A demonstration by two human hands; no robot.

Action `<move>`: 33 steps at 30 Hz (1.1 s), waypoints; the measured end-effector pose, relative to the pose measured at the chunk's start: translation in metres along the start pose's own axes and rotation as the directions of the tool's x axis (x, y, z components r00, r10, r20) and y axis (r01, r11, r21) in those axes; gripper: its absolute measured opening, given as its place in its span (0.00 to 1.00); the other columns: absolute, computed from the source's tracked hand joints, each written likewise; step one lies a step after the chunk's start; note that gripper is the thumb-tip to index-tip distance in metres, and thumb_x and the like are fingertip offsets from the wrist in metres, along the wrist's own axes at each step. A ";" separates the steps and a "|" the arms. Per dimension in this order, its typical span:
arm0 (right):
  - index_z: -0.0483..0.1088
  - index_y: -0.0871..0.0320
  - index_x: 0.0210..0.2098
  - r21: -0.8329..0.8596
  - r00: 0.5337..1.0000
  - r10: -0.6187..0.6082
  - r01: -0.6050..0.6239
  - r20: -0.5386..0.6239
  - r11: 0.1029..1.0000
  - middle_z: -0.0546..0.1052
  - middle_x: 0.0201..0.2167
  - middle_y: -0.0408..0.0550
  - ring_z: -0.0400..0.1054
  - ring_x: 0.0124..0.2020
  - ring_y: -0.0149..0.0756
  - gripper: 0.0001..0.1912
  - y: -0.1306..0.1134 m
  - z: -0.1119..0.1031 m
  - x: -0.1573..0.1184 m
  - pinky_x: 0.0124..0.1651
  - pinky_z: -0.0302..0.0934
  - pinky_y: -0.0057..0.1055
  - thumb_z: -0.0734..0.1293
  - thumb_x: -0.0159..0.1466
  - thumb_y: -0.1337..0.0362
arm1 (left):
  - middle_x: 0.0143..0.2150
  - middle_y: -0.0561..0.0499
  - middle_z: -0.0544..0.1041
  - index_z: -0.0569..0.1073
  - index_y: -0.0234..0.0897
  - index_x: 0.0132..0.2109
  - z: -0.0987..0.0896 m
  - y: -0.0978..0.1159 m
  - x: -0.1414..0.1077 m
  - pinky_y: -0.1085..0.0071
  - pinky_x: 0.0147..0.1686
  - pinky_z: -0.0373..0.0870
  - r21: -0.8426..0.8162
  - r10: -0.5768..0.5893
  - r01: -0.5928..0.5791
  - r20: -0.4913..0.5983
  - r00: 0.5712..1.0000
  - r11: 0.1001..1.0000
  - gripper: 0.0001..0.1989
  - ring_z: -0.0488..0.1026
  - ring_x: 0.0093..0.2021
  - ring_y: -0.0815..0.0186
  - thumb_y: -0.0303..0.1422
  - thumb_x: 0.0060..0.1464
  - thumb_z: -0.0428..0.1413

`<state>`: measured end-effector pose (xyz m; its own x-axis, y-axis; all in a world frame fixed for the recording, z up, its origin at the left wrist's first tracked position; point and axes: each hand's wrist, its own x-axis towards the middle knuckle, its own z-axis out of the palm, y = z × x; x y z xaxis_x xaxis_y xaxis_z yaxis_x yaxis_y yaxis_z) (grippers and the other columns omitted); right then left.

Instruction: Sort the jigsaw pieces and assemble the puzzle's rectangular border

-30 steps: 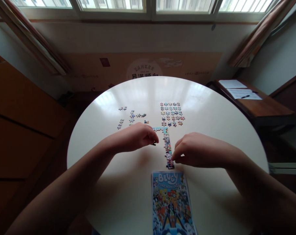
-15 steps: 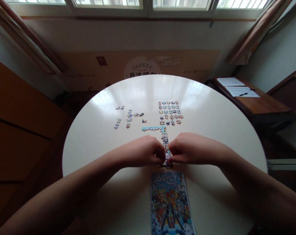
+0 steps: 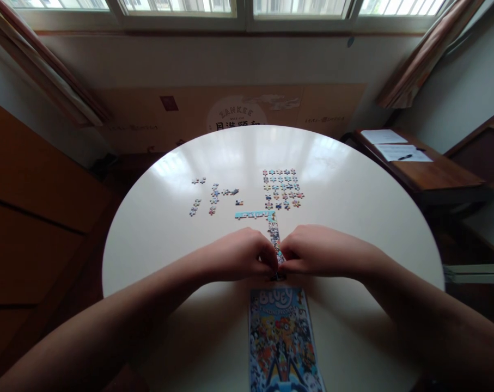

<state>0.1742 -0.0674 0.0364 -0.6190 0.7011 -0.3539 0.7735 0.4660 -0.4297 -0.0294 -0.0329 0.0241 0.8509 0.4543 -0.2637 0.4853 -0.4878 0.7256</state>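
Observation:
My left hand (image 3: 252,253) and my right hand (image 3: 302,250) meet at the lower end of a joined puzzle strip (image 3: 273,231). The fingers of both are closed in a pinch; whatever lies between the fingertips is too small and hidden to make out. The strip bends at its top into a light-blue row (image 3: 252,215) running left. Below the hands lies a Bluey picture sheet (image 3: 283,337). Loose pieces stand in a grid (image 3: 281,188) beyond the strip, with more loose pieces (image 3: 214,193) to the left.
All of this rests on a round white table (image 3: 148,239). At the right is a brown side table (image 3: 443,177) with papers (image 3: 404,152) and a pen. A wall with windows rises behind, and curtains hang at both sides.
My right hand has moved slightly left, so the fingertips of both hands are now closer together over the strip's lower end. The view has shifted slightly.

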 end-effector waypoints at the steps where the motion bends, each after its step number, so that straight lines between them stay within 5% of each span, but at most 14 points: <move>1: 0.77 0.58 0.31 -0.005 1.000 0.004 -0.004 0.000 1.000 0.77 0.26 0.46 0.64 0.24 0.32 0.12 0.000 0.000 0.000 0.28 0.50 0.30 0.65 0.65 0.60 | 0.32 0.53 0.82 0.83 0.41 0.37 0.001 0.000 0.000 0.72 0.33 0.65 0.010 0.000 0.000 -0.016 1.000 1.000 0.09 0.76 0.33 0.66 0.26 0.51 0.59; 21: 0.75 0.57 0.28 -0.035 0.999 0.038 -0.038 0.013 0.999 0.75 0.24 0.46 0.61 0.22 0.31 0.11 0.000 0.002 -0.001 0.26 0.49 0.30 0.64 0.63 0.60 | 0.27 0.53 0.76 0.75 0.39 0.30 0.009 0.001 0.003 0.70 0.27 0.57 0.194 0.001 0.017 -0.093 0.996 0.981 0.02 0.68 0.28 0.67 0.31 0.49 0.59; 27: 0.73 0.57 0.27 -0.054 0.998 0.052 -0.051 0.019 0.997 0.74 0.24 0.45 0.61 0.23 0.32 0.15 -0.001 0.002 0.000 0.26 0.49 0.30 0.64 0.66 0.55 | 0.28 0.53 0.76 0.76 0.38 0.33 -0.004 -0.002 0.003 0.72 0.28 0.59 0.169 0.055 -0.034 -0.122 0.991 0.985 0.04 0.69 0.29 0.69 0.33 0.55 0.59; 30: 0.72 0.57 0.27 -0.063 0.998 0.061 -0.060 0.024 0.996 0.74 0.23 0.45 0.61 0.23 0.32 0.16 0.000 0.002 0.000 0.26 0.48 0.30 0.64 0.66 0.54 | 0.26 0.54 0.74 0.75 0.37 0.32 -0.022 -0.008 -0.003 0.72 0.28 0.59 0.226 0.100 -0.031 -0.303 0.948 0.974 0.08 0.67 0.27 0.70 0.36 0.56 0.59; 33: 0.72 0.57 0.27 -0.050 0.999 0.041 -0.040 0.027 0.998 0.75 0.25 0.45 0.63 0.24 0.33 0.15 0.001 0.003 0.000 0.26 0.49 0.30 0.65 0.66 0.54 | 0.23 0.54 0.71 0.75 0.37 0.31 -0.046 -0.024 -0.014 0.71 0.27 0.59 0.234 0.086 0.063 -0.575 0.814 0.970 0.12 0.64 0.24 0.71 0.39 0.58 0.58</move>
<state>0.1744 -0.0685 0.0333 -0.5902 0.7048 -0.3937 0.8033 0.4640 -0.3734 -0.0623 0.0066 0.0402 0.6185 0.7563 0.2133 0.5712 -0.6192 0.5388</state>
